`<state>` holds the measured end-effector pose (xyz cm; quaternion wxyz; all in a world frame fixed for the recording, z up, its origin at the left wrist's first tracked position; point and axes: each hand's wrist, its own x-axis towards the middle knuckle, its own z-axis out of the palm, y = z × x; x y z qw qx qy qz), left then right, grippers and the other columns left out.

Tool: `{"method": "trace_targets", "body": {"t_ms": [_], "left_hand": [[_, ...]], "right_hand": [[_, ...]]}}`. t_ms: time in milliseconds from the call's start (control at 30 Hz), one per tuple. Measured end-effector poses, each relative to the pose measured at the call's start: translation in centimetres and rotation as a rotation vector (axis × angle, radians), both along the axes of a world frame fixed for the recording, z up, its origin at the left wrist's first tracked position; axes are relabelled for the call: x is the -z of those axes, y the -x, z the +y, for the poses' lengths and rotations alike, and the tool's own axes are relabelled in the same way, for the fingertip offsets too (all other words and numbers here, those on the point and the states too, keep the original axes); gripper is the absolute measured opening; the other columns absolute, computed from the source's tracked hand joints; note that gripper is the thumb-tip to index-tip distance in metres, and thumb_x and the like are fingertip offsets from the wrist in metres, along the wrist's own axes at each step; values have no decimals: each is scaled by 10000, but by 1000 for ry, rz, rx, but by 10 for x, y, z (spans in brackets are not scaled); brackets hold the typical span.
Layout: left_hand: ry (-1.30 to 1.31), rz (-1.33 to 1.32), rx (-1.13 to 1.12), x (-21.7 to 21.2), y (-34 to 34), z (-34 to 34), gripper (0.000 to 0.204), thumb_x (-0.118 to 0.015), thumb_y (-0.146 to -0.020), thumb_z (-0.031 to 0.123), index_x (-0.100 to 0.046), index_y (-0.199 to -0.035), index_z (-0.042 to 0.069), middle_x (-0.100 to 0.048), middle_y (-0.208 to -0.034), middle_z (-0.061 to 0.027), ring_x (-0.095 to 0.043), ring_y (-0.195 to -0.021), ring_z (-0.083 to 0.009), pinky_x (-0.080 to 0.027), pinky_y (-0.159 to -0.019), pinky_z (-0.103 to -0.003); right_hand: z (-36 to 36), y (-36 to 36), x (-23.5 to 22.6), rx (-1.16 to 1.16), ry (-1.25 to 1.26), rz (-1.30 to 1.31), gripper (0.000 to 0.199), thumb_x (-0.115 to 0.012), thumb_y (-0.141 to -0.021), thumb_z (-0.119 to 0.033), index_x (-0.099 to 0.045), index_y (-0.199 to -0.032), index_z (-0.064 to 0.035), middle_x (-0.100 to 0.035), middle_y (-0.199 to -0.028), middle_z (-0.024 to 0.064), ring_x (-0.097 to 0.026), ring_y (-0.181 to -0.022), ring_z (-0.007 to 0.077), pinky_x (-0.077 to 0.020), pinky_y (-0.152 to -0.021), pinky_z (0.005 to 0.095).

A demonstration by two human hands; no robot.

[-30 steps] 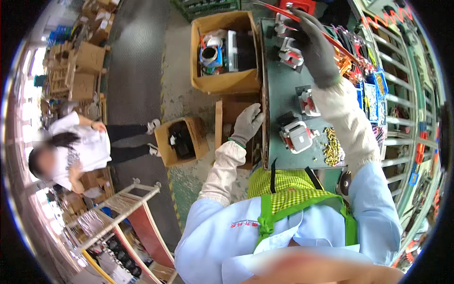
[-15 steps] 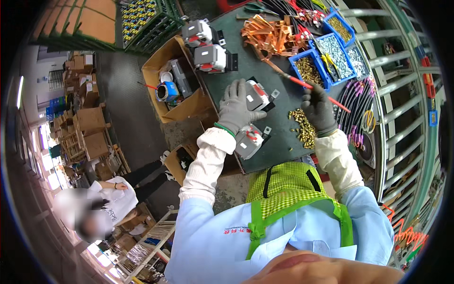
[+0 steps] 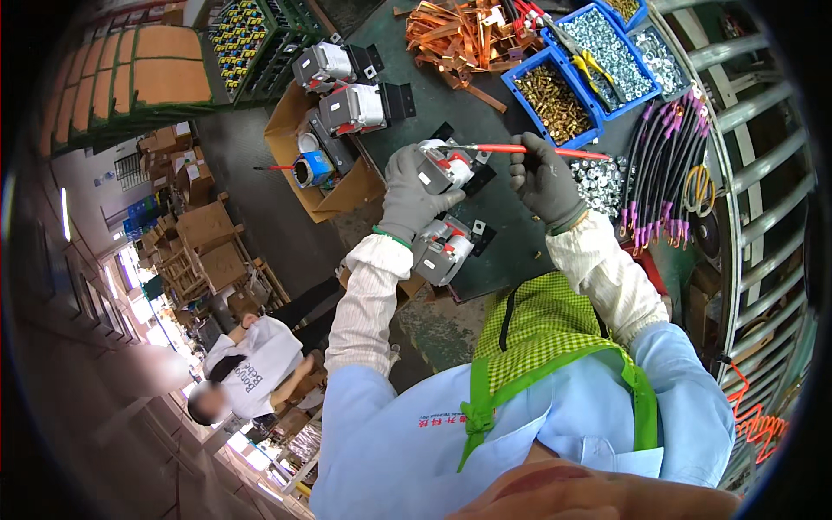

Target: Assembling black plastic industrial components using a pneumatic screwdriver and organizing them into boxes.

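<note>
My left hand (image 3: 409, 198), in a grey glove, grips a grey box-shaped electrical unit (image 3: 445, 172) with red and white parts, its thumb along the near side. In my gloved right hand (image 3: 548, 184), fingers closed, is a long thin tool with a red handle (image 3: 582, 155). The tool's narrow end reaches left over the unit's top; its exact tip is too small to make out. A similar unit (image 3: 440, 251) sits nearer to me on the green tabletop (image 3: 494, 269). Two more units, one grey-topped (image 3: 351, 108) and one behind it (image 3: 321, 66), stand at the table's far left edge.
Copper strips (image 3: 451, 39) lie piled at the back. Blue bins hold brass-coloured bolts (image 3: 550, 100) and silver hardware (image 3: 607, 52), with yellow-handled pliers (image 3: 598, 74) on top. Black cables (image 3: 663, 169) lie right, beside a metal rail (image 3: 763, 169). An open carton (image 3: 334, 204) stands left; a person (image 3: 256, 368) is beyond.
My right hand has swung the red-handled tool leftward and levelled it over the unit under my left hand. The whole view has shifted and turned slightly.
</note>
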<state>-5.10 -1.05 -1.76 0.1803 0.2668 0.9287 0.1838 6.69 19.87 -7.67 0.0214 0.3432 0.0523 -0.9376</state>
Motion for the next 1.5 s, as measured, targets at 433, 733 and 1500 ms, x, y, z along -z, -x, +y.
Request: {"method": "trace_targets", "body": {"t_ms": [433, 733, 1500], "left_hand": [[-29, -21, -50, -4, -3, 4, 973, -922, -528, 291, -386, -1308, 67, -448, -1270, -180, -421, -1225, -369, -380, -1043, -451], [-21, 2, -26, -2, -1, 1, 968, -912, -532, 320, -387, -1300, 52, -452, -1263, -163, -416, -1225, -362, -374, -1046, -444], [20, -25, -89, -4, -3, -1, 984, -925, -517, 297, -385, -1320, 124, -388, -1343, -179, -367, -1289, -380, -364, -1085, -458]], "right_hand": [[-4, 12, -2, -29, 17, -56, 216, -548, -974, -288, -612, -1014, -86, -559, -747, -25, -508, -619, 93, -422, -522, 220], [5, 1, 5, -53, -38, -127, 199, -544, -967, -279, -611, -979, -93, -544, -719, -25, -481, -600, 98, -383, -514, 217], [-4, 8, 2, 31, -18, 39, 212, -516, -984, -265, -589, -1008, -67, -556, -761, -3, -497, -646, 106, -403, -543, 244]]}}
